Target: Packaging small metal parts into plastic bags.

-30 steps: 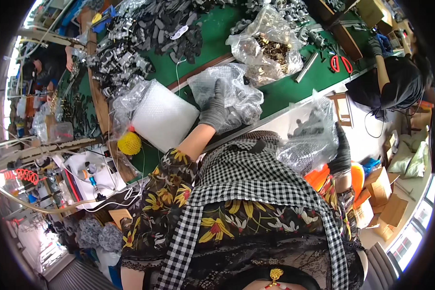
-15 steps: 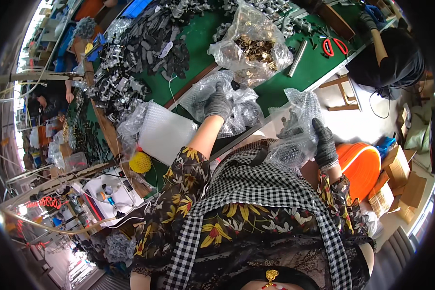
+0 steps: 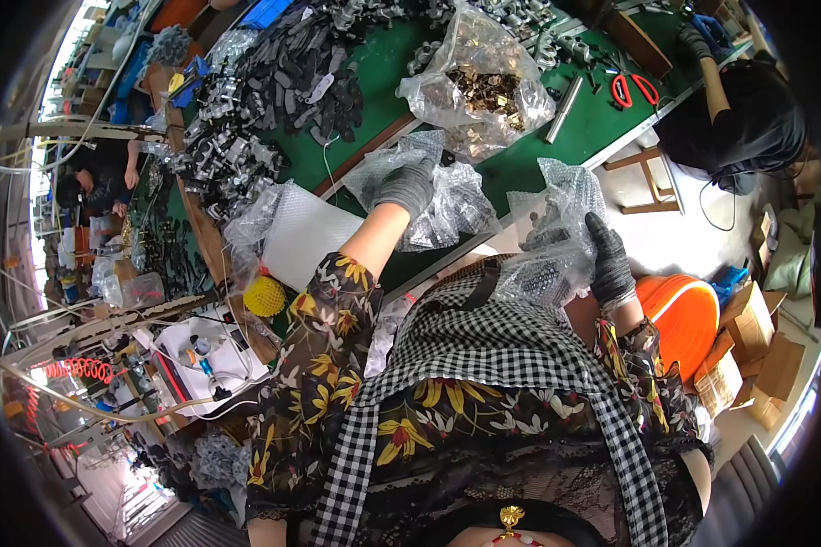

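Note:
My right hand [image 3: 611,263], in a dark grey knit glove, grips the side of a clear bubble-wrap bag [image 3: 556,232]. The bag rests against my lap, with dark pieces showing dimly through it. At the bench's near edge, my gloved left hand [image 3: 405,190] lies over a second crumpled bubble-wrap bag [image 3: 461,205]. Its fingertips go in among the plastic folds, so I cannot see whether they pinch anything. Beside that hand lies a flat white bubble-wrap sheet [image 3: 306,239].
Beyond my hands, a clear bag of brassy parts [image 3: 488,96] stands on the green bench, near a metal bar [image 3: 564,109] and red-handled scissors [image 3: 634,90]. Black strips [image 3: 292,87] and silvery parts [image 3: 228,150] are heaped left. An orange bucket [image 3: 680,314] stands right; another person [image 3: 734,123] sits beyond.
My left hand has shifted slightly left and toward me, turning so its fingers point more to the right over the bag. My right hand keeps its hold, moved only a little.

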The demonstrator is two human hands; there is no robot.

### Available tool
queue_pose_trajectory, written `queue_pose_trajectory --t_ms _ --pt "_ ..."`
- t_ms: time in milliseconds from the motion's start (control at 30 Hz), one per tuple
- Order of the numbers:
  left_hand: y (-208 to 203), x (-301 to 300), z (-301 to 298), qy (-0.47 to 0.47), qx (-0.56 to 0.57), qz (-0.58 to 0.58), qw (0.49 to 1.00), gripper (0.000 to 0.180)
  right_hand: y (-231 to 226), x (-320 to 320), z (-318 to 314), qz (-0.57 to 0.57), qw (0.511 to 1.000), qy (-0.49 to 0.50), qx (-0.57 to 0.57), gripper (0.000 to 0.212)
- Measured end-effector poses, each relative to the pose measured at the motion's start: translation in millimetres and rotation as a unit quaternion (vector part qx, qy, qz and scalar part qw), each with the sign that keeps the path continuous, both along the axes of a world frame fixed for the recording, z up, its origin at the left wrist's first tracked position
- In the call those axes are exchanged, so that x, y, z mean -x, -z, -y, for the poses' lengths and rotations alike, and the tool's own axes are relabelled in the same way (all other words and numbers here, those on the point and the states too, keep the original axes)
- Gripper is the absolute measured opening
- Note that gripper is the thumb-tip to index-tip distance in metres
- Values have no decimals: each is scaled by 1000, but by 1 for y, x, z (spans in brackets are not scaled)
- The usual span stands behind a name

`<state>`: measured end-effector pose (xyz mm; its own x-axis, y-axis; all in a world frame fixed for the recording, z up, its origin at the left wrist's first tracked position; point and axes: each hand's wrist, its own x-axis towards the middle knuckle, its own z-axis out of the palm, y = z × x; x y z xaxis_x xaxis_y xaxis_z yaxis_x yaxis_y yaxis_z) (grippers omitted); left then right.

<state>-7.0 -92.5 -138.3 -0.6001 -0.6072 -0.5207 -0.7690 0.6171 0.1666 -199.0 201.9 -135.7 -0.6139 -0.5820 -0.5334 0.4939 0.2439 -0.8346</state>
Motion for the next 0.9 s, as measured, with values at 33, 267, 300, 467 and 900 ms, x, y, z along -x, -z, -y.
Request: queue_pose_trajectory --t_ms 33,267,300,467,900 --pt "-8 -4 -2 -6 -11 -5 1000 38 3 1 -1 0 1000 -1 2 37" --pt "11 -65 -13 3 89 -289 953 31 -15 5 3 -5 1000 -7 7 37" --pt "8 -70 -14 -1 89 -288 953 31 -14 9 2 7 999 -33 -14 41" --pt "-41 -76 -19 -112 42 -432 894 33 -13 10 10 21 997 -69 2 41" --pt "-21 -64 -66 -64 2 -355 932 30 34 9 35 35 996 -72 29 39"
